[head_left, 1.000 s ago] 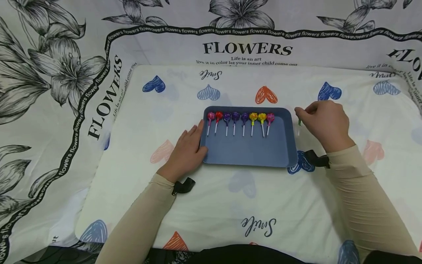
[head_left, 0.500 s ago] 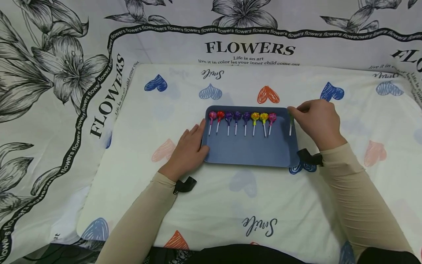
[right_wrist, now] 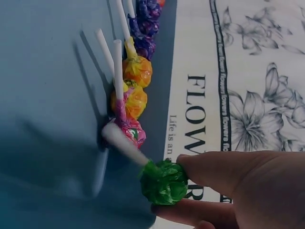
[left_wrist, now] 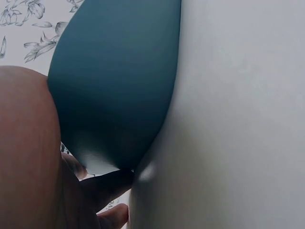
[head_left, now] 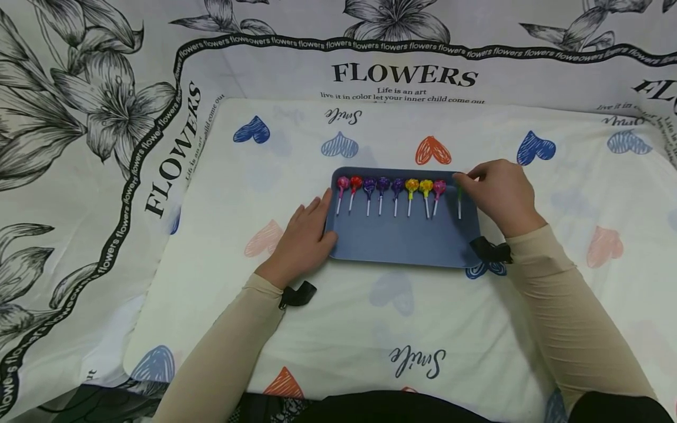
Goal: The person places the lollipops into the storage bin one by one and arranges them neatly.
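A green-wrapped lollipop [right_wrist: 164, 182] is pinched by its candy head between the thumb and fingers of my right hand [head_left: 499, 197]. Its white stick points toward the near side, over the right end of the blue-grey tray [head_left: 402, 241]. A row of several lollipops lies along the tray's far side, sticks toward me: pink [head_left: 343, 184], red, purple [head_left: 383, 185], yellow [head_left: 425, 187], then pink [head_left: 439, 188] nearest the green one. At the tray's left edge rests my left hand [head_left: 301, 238], its fingers extended along the rim; the left wrist view shows the tray wall [left_wrist: 114, 86] beside the thumb.
The tray lies on a white cloth [head_left: 328, 329] printed with hearts. Beneath and beyond it spreads a flower-printed cover [head_left: 254, 76]. Black straps with small mounts [head_left: 298, 295] sit at both wrists.
My right hand has carried the green lollipop leftward from beside the tray to above its right end. My left hand stays at the tray's left edge.
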### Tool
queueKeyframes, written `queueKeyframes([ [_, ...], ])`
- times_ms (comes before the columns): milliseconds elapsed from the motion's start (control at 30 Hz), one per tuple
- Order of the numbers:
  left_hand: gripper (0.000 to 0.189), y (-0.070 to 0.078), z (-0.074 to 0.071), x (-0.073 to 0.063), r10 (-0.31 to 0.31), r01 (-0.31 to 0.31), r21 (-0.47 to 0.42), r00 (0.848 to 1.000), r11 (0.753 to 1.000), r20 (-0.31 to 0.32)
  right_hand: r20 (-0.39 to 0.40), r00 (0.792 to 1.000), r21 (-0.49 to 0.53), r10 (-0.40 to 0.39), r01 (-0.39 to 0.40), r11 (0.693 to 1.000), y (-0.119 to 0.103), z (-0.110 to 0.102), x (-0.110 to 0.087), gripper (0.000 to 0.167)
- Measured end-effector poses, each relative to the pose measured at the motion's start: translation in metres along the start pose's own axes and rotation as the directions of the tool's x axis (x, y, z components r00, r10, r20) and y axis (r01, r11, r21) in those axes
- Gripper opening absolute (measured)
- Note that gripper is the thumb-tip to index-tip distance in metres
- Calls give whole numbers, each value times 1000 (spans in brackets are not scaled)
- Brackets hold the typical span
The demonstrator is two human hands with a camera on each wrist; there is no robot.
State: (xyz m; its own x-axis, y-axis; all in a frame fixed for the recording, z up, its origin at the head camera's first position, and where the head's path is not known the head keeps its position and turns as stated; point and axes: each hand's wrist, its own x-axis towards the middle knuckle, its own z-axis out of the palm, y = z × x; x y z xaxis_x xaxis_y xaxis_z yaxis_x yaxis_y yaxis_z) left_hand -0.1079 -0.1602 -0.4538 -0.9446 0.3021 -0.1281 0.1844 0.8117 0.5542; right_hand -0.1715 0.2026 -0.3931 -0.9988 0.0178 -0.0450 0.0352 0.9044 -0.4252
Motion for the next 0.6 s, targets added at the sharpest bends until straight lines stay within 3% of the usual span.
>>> queueKeyframes([
  [600, 82, 0, -1, 1, 6, -6, 24, 1000, 1000, -6, 108, 994, -90, 34, -24, 996, -10, 13, 12, 48],
])
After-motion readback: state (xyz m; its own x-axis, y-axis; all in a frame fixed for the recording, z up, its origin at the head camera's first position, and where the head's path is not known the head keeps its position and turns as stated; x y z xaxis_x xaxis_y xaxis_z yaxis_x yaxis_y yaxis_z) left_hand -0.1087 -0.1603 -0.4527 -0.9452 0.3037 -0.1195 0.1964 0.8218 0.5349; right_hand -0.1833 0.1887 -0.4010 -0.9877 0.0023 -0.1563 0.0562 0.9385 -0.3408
